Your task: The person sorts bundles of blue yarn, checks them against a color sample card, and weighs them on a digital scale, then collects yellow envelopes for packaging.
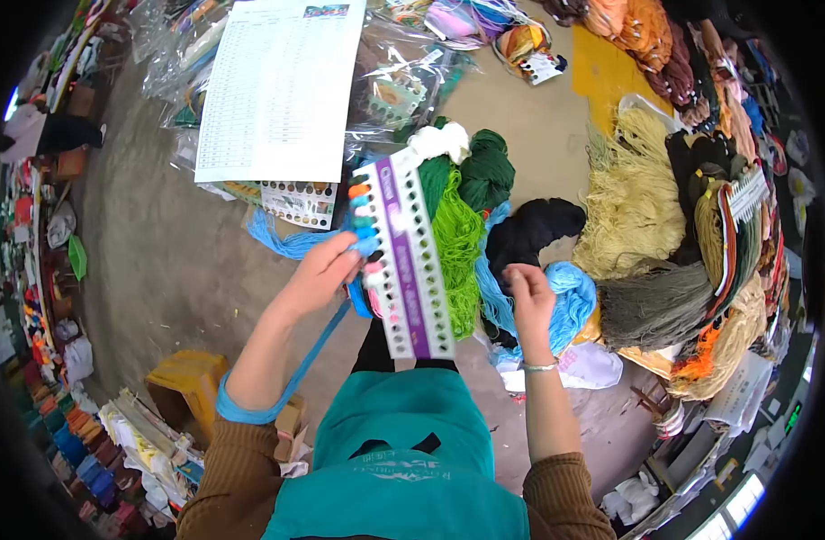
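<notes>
My left hand (318, 274) is closed at the left edge of a white and purple thread card (401, 256), pinching where blue thread bunches hang. The card has punched holes down both long sides, with small coloured thread bunches along its left side. A blue skein (318, 346) loops round my left forearm. My right hand (531, 301) is raised right of the card, fingers curled together; anything in them is too small to make out. Near it lie a light blue skein (570, 301) and a black skein (534, 232). Green skeins (457, 256) lie partly behind the card.
A printed sheet (282, 90) lies on plastic bags at the upper left. Cream yarn (637, 198) and grey-brown yarn (660, 306) are heaped on the right. A yellow box (185, 382) stands on the floor at left. Another person (57, 135) is at far left.
</notes>
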A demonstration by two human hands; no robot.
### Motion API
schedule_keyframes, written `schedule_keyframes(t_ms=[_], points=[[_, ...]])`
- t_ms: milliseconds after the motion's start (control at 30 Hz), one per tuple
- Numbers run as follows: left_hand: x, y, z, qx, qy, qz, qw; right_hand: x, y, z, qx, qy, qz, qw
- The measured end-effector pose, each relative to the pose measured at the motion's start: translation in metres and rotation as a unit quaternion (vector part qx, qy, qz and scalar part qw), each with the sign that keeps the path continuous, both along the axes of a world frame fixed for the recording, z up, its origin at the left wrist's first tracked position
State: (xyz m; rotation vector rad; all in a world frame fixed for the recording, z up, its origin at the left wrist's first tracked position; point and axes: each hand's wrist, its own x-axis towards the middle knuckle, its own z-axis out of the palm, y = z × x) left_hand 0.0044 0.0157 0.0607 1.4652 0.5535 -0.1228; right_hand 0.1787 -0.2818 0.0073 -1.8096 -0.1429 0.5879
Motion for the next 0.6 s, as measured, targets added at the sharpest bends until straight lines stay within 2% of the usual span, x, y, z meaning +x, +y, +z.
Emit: schedule_keyframes(t_ms=[100, 167, 200, 267, 300, 367, 433, 467, 500, 533, 567, 600], points=[[-0.031, -0.009, 0.024, 0.025, -0.011, 0.016, 0.999, -0.022, 0.022, 0.048, 0.127, 0.123, 0.110, 0.978], [-0.054, -0.011, 0.037, 0.093, -0.053, 0.022, 0.994, -0.039, 0.033, 0.061, 0.065, 0.071, 0.200, 0.975], [-0.070, -0.013, 0.045, 0.064, -0.050, 0.070, 0.994, -0.039, 0.039, 0.068, 0.015, -0.022, 0.226, 0.974], [-0.088, -0.018, 0.071, 0.036, -0.056, 0.148, 0.987, -0.034, 0.028, 0.023, -0.066, -0.105, 0.170, 0.978], [-0.097, -0.016, 0.086, 0.064, -0.035, 0.168, 0.983, -0.029, 0.027, -0.002, -0.052, -0.037, 0.077, 0.995], [-0.112, -0.012, 0.107, 0.090, -0.037, 0.181, 0.979, -0.008, 0.030, -0.023, -0.088, -0.060, 0.001, 0.994], [-0.107, -0.009, 0.127, 0.159, -0.062, 0.144, 0.975, 0.014, 0.038, -0.050, -0.162, -0.105, 0.047, 0.980], [-0.100, -0.008, 0.132, 0.154, -0.067, 0.134, 0.977, 0.022, 0.045, -0.064, -0.232, -0.172, 0.081, 0.954], [-0.088, -0.009, 0.132, 0.149, -0.063, 0.134, 0.978, 0.028, 0.052, -0.065, -0.229, -0.173, 0.082, 0.954], [-0.072, -0.010, 0.130, 0.145, -0.059, 0.134, 0.979, 0.031, 0.058, -0.065, -0.316, -0.170, 0.115, 0.926], [-0.048, -0.013, 0.124, 0.190, -0.071, 0.115, 0.972, 0.033, 0.065, -0.066, -0.400, -0.166, 0.147, 0.889], [-0.024, -0.009, 0.114, 0.247, -0.083, 0.068, 0.963, 0.035, 0.071, -0.067, -0.419, -0.131, 0.138, 0.888]])
